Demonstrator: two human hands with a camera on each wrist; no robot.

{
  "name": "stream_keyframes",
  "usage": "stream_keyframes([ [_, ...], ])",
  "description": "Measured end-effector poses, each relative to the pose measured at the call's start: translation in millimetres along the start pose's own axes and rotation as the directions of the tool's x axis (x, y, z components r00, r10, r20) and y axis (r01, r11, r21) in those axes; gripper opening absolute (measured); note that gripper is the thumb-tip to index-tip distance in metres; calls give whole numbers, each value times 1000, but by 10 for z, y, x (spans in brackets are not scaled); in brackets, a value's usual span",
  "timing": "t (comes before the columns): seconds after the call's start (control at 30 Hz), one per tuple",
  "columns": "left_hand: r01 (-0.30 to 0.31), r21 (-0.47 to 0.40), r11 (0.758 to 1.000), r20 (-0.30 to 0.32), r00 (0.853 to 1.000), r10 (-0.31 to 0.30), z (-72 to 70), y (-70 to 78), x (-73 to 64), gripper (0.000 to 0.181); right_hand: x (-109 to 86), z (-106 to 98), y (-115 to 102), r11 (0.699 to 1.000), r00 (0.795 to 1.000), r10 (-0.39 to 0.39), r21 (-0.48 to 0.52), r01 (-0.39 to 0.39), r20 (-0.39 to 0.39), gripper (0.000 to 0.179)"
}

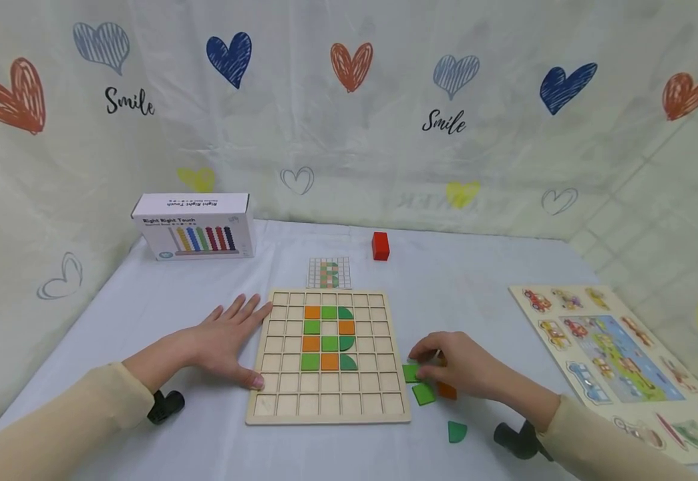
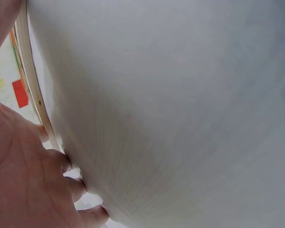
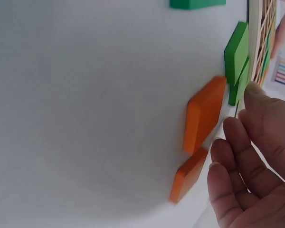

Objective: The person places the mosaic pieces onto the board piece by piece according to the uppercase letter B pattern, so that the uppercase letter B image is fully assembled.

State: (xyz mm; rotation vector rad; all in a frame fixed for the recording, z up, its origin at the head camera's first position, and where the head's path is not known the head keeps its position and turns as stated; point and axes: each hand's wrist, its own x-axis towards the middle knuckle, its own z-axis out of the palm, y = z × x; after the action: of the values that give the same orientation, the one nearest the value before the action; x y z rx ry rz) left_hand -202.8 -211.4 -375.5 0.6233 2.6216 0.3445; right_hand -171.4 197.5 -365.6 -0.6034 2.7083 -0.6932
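Note:
A wooden grid board (image 1: 361, 404) carries orange squares, green squares and dark green quarter-round tiles in its middle columns. My left hand (image 1: 228, 341) lies with fingers spread along the board's left edge, its thumb on the frame. Off the board's right side, my right hand (image 1: 463, 364) hovers with bent fingers, thumb and index finger apart and right at a green square tile (image 1: 410, 373). Another green square (image 1: 423, 395) lies just in front of it. Two orange tiles (image 3: 205, 114) sit beneath the fingers in the right wrist view. Nearer me rests a dark green quarter-round tile (image 1: 457, 432).
A small printed pattern card (image 1: 328, 272) lies behind the board, near a red block (image 1: 381, 246). At the back left stands a white box (image 1: 195, 227). A picture puzzle board (image 1: 616, 364) takes up the right side of the white-covered table.

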Motion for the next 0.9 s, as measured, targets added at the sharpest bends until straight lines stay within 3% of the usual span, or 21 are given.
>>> stream_keyframes([
  [0.37,4,11,1000,8,1000,-4,-21,-12,21,134,-138,-177,283,997,995,64,-39,-67,-76,26],
  [0.57,3,9,1000,12,1000,-3,-31,-2,23,133,-199,-244,394,995,994,87,-49,-90,-59,31],
  [0.9,1,5,1000,7,1000,-1,-26,2,8,133,-203,-247,494,998,998,32,-53,-35,-51,23],
])
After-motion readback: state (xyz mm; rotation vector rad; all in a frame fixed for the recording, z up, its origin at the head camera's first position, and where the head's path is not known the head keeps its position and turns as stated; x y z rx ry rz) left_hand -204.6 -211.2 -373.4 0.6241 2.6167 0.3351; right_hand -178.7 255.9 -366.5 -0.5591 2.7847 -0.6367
